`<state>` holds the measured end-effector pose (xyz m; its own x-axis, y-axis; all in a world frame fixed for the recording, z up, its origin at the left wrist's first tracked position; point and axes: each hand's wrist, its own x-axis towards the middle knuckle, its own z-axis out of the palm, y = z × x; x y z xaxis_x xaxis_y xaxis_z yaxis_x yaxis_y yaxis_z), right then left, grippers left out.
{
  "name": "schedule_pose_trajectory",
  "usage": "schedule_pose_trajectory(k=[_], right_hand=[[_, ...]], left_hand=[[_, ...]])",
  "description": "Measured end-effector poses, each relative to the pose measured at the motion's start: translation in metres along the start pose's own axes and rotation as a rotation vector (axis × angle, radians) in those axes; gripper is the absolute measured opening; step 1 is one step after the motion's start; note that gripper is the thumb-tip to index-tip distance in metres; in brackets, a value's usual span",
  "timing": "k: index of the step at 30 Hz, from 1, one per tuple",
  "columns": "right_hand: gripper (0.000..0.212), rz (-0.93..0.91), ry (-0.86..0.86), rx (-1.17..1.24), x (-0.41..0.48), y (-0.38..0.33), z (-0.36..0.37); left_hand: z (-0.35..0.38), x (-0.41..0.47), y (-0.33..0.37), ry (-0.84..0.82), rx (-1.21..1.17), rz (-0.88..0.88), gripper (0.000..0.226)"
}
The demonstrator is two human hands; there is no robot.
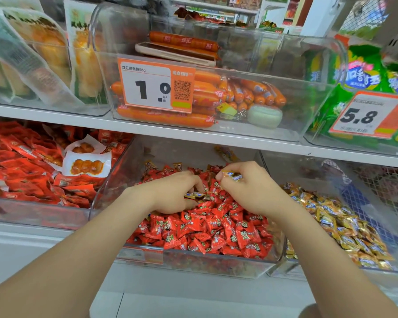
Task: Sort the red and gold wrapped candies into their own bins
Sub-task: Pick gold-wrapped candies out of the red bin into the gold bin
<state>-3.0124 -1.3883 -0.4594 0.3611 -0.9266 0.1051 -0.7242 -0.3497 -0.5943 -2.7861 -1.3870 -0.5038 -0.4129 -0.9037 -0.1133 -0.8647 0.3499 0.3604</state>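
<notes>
A clear bin [193, 265] on the lower shelf holds a heap of red wrapped candies [216, 230] with a few gold ones mixed in at the back. To its right a second clear bin [331, 175] holds gold wrapped candies [340, 226]. My left hand [175, 193] lies in the red heap, its fingers curled round gold candies [197, 195]. My right hand [246, 187] hovers over the back of the red bin and pinches a gold candy [233, 176] between thumb and fingers.
A bin of red snack packets [32, 171] stands to the left. The shelf above [193, 134] carries a clear bin of orange sausages [251, 95] with a price tag [156, 86], pale packets at left and green bags [365, 81] at right.
</notes>
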Motion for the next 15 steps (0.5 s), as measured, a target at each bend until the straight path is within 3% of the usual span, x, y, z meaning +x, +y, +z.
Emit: schedule_pose_trajectory(k=[7,10,13,15], right_hand=[[0.051,-0.048,0.087,-0.132,0.004,0.001,0.007],[0.025,-0.091,0.066,-0.155,0.008,0.003,0.012],[0.028,-0.088,0.044,-0.21,0.015,-0.005,0.02],[0.043,-0.058,0.009,-0.33,0.019,-0.011,0.025]], left_hand=[[-0.008,-0.012,0.006,0.229,-0.139,0.009,0.003],[-0.015,-0.024,0.006,0.275,-0.273,0.001,0.013],[-0.015,-0.035,0.001,0.272,-0.353,-0.038,0.017],[-0.017,-0.041,-0.002,0.284,-0.376,-0.067,0.015]])
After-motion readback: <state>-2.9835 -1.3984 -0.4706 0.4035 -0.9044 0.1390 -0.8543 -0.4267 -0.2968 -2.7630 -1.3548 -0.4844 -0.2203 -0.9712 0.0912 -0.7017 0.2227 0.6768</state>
